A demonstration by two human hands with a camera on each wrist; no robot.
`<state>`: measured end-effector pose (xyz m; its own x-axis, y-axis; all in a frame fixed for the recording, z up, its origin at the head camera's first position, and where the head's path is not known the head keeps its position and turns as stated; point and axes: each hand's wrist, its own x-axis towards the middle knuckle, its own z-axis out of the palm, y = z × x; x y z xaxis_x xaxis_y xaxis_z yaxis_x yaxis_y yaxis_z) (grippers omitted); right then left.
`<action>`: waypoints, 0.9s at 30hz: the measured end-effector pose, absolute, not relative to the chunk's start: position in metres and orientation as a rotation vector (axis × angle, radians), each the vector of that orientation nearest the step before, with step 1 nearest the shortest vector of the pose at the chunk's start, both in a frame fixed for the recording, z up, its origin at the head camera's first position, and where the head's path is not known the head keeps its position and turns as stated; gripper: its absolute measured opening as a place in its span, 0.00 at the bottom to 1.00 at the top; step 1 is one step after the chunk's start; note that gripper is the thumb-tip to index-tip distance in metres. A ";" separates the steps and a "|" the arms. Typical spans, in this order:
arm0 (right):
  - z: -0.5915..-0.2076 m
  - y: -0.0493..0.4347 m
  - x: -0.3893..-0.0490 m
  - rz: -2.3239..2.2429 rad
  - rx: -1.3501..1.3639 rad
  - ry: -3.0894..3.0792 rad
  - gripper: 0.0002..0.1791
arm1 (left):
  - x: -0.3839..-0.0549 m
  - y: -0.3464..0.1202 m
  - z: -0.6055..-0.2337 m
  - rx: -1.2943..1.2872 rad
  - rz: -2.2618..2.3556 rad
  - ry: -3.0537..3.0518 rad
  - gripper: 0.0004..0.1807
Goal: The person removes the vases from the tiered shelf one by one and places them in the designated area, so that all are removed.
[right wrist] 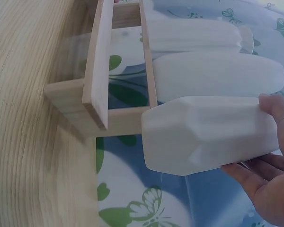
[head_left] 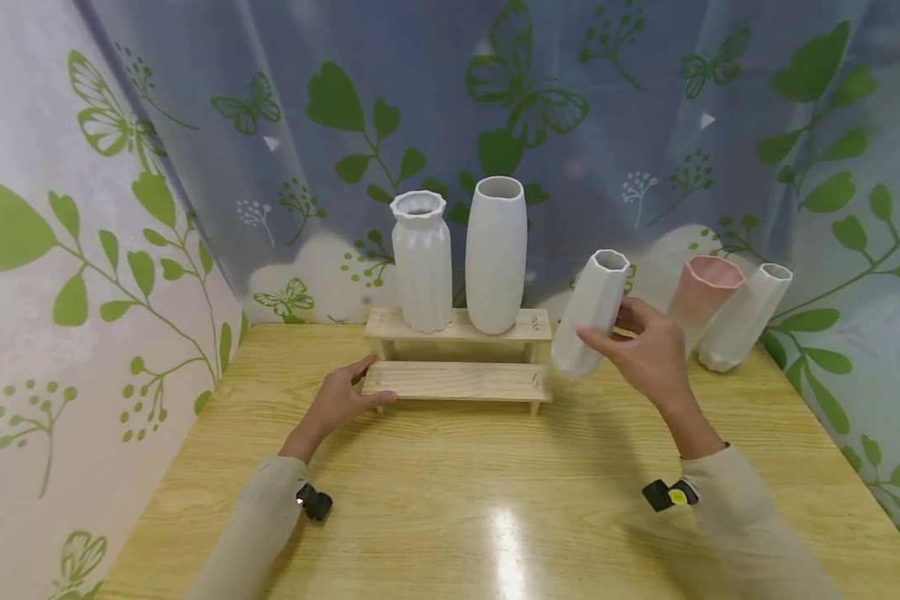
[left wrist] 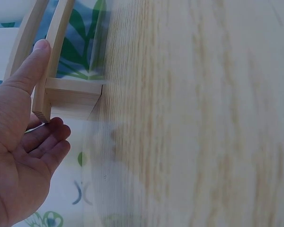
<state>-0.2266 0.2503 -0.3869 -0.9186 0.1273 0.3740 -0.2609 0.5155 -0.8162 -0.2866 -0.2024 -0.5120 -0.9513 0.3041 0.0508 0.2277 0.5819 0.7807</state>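
At the right end of a two-step wooden stand (head_left: pixel 457 381), the right hand (head_left: pixel 652 346) holds a white faceted vase (head_left: pixel 591 312) clear of the desk (head_left: pixel 420 483), thumb on the near side and fingers on the far side. The grip sits around the middle of the body, leaving mouth and base uncovered, probably because the tapered, faceted wall gives the fingers a secure hold there. The vase's top leans to the right, and its base is close to the end of the upper step; whether the two touch, I cannot tell. The left hand (head_left: pixel 341 400) grips the other end of the lower step, thumb over the plank and fingers curled around its end, likely to stop this light-looking stand from sliding. On the upper step, a ribbed vase with a scalloped rim (head_left: pixel 423 271) and a taller smooth vase (head_left: pixel 497 258) stand upright side by side, apart, perhaps set at the back so that their height hides nothing in front. Beyond the right hand, on the right part of the desk, are a pink vase (head_left: pixel 699 292), its base hidden by the hand, and another white vase (head_left: pixel 746 317), seemingly grouped there within easy reach.
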 end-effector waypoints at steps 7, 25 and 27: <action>-0.397 0.266 -0.233 1.362 0.068 -2.378 0.35 | -0.287 -0.201 -0.512 0.448 1.321 2.713 0.54; -0.419 0.288 -0.256 1.298 -0.018 -2.386 0.36 | -0.286 -0.201 -0.512 0.446 1.317 2.717 0.54; -0.422 0.290 -0.259 1.285 -0.020 -2.388 0.37 | -0.285 -0.201 -0.512 0.444 1.317 2.721 0.54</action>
<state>-0.2592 0.2903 -0.4218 -0.9088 0.2101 0.3605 -0.1851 0.5714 -0.7995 -0.2852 -0.2011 -0.5124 -0.9542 0.2953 0.0481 0.2209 0.5868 0.7790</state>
